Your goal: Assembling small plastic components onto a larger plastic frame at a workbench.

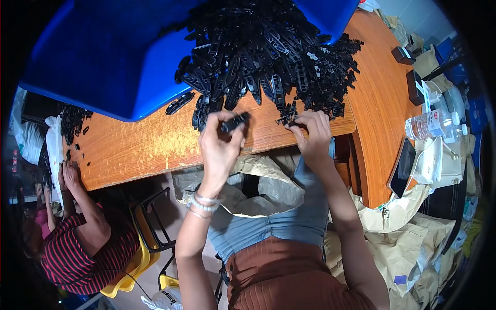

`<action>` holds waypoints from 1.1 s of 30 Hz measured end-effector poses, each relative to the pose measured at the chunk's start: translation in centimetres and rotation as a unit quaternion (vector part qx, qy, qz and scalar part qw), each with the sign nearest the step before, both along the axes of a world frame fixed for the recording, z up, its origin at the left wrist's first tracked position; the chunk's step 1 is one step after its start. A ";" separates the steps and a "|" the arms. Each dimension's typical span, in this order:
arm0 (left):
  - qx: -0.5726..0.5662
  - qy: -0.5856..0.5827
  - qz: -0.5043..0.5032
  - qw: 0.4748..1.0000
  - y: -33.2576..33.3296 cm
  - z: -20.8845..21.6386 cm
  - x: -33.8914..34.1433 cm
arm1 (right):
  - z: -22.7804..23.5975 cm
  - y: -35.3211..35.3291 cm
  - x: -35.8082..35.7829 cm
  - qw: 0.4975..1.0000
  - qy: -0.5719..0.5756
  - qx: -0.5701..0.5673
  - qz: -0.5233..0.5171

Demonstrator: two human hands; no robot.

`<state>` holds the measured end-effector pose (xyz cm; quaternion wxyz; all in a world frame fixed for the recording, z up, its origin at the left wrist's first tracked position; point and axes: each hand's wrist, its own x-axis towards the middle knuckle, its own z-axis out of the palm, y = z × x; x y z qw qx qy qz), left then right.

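Observation:
My left hand (pixel 219 142) is closed round a black plastic part (pixel 235 122), held just above the table's near edge. The part is partly covered by my fingers and slightly blurred. To its right, the fingertips of my right hand (pixel 313 133) pinch at a small black plastic piece (pixel 287 120) at the front of the heap. Beyond both hands spreads a large pile of black plastic parts (pixel 243 57), long oval ones in the middle and smaller bits to the right. An open paper sack (pixel 281 204) with a pale lining sits at my lap, below my hands.
A big blue bin (pixel 98 77) lies tipped on the wooden table (pixel 150 150), its mouth toward the pile. At the right are a water bottle (pixel 429 125), a phone (pixel 402 166) and paper sacks (pixel 413 248). A co-worker in a striped top (pixel 82 253) sits at the left.

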<state>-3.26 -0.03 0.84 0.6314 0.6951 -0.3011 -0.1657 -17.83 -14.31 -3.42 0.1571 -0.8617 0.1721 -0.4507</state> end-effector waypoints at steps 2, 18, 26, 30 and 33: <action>-0.016 0.063 -0.053 0.996 1.0 -0.8 -0.2 | -0.3 -0.1 -0.2 1.000 -0.009 -0.006 0.013; -0.009 0.198 -0.175 0.965 3.5 2.3 -3.6 | 5.7 5.0 -1.1 0.972 -0.023 0.106 0.210; -0.040 0.243 -0.169 0.954 3.5 1.3 -3.7 | 5.2 5.1 -1.3 0.972 -0.004 0.137 0.188; 0.007 0.199 -0.168 0.966 3.8 1.5 -3.6 | 5.5 6.2 -2.1 0.894 0.077 0.410 0.162; 0.063 0.175 -0.177 0.967 4.1 1.9 -3.5 | 4.7 6.8 -2.3 0.907 0.042 0.386 0.163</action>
